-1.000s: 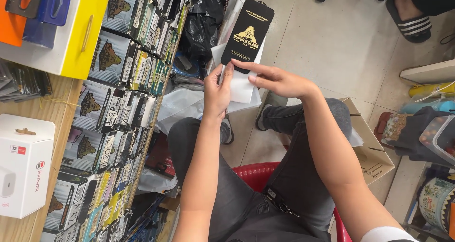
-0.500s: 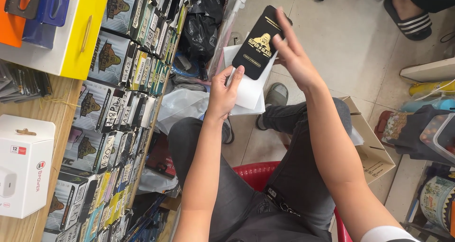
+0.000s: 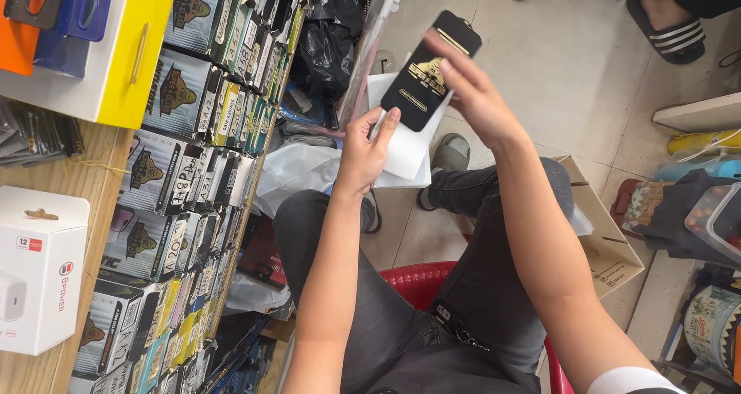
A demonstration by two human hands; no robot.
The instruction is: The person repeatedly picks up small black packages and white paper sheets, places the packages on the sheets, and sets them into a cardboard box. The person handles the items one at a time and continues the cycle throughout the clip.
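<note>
The right hand [image 3: 475, 101] grasps a black phone-shaped card [image 3: 429, 71] with a gold emblem, its fingers curled over the card's right edge and face. Just below those fingertips, the left hand [image 3: 364, 153] pinches a white paper sleeve [image 3: 405, 148], thumb on top, fingers beneath. The card overlaps the sleeve's upper part. Left of the left hand's knuckles stand rows of boxed packets [image 3: 185, 155].

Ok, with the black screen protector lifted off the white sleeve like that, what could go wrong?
The right hand pinches the black screen protector only at its edge above the tiled floor, so it might slip and crack. The left hand grips the white sleeve loosely; it could drop too.
</note>
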